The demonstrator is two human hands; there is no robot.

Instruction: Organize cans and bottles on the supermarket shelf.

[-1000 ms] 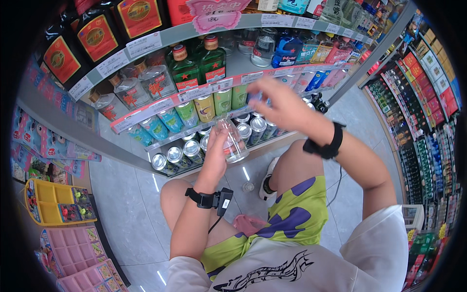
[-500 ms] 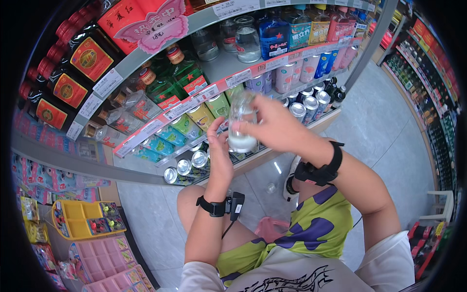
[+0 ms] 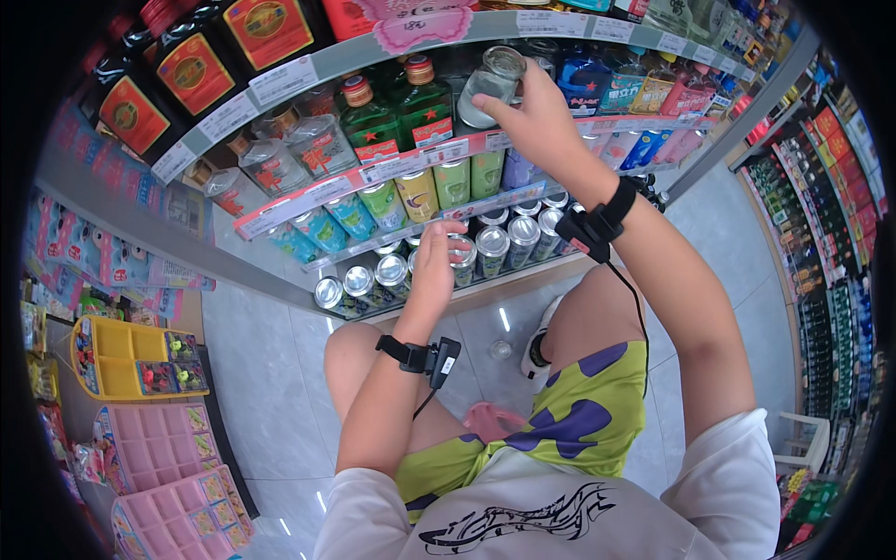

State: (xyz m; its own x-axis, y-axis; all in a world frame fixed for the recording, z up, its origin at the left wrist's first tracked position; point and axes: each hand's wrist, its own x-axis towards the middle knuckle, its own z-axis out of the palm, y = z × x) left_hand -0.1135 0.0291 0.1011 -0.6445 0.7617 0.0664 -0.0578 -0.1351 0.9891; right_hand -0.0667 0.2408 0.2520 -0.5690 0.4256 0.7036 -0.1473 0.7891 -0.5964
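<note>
My right hand (image 3: 543, 117) grips a small clear glass bottle (image 3: 487, 91), thumb on one side and fingers around the other. The bottle is tilted at the front of the upper shelf, to the right of two green flat bottles with red caps (image 3: 425, 103). Its base is over the shelf, but I cannot tell whether it touches. My left hand (image 3: 435, 271) is held lower, fingers apart and slightly curled, with nothing in it. Just behind that hand stand silver-topped cans (image 3: 392, 273) on the bottom shelf.
Coloured cans (image 3: 453, 182) line the middle shelf. Dark bottles with orange labels (image 3: 196, 75) fill the top left, and blue bottles (image 3: 586, 86) stand to the right. A metal post (image 3: 271, 280) borders the shelves. Yellow (image 3: 121, 359) and pink trays (image 3: 154, 448) are at lower left.
My right hand has carried the glass bottle from in front of the shelves up and away to the upper shelf. The left hand has come away from the bottle and stays low.
</note>
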